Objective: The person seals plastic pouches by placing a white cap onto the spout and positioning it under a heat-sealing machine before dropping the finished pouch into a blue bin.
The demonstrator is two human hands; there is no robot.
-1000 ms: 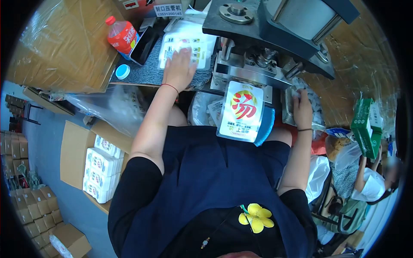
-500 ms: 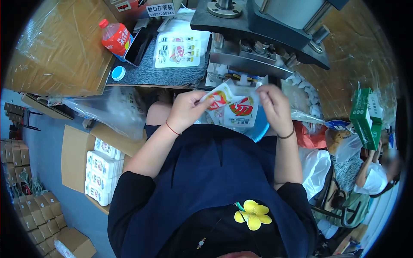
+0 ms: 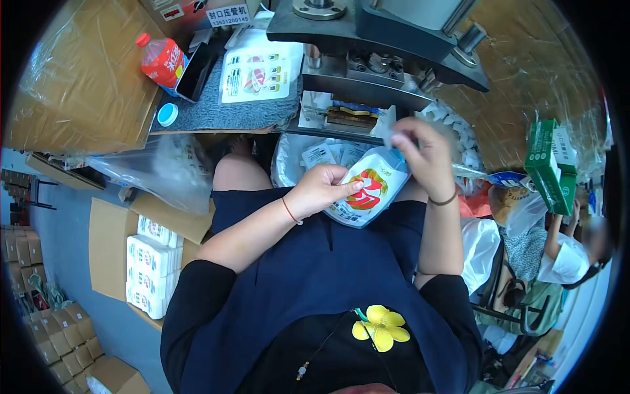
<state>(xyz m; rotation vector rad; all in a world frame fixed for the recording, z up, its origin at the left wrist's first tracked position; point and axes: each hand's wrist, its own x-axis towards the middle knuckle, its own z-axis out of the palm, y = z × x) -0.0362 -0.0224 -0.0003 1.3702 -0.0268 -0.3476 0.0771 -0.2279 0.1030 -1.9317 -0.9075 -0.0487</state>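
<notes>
My left hand point(image 3: 323, 192) is closed on a white plastic pouch point(image 3: 386, 176) with a large red character printed on it, thumb on the front face. The pouch is tilted above my lap, its narrower top toward upper right. Just above that top is my right hand point(image 3: 425, 157), fingers curled in a pinch and partly blurred. Something clear seems to be at its fingertips, too indistinct to name. Below and behind the pouch, a bin with a clear liner point(image 3: 282, 161) holds several white printed pieces point(image 3: 319, 155).
A metal press point(image 3: 374, 69) stands ahead. On the mat point(image 3: 256, 119) are a stack of flat pouches point(image 3: 259, 75), a red-labelled bottle point(image 3: 164, 64), a phone point(image 3: 195, 73) and a blue cap point(image 3: 167, 115). An open carton point(image 3: 108, 249) of white packs is at left. Another person point(image 3: 567, 262) sits right.
The left hand has moved right and down with the pouch, which now shows a single face. The right hand has moved slightly up. The lined bin below has come into view.
</notes>
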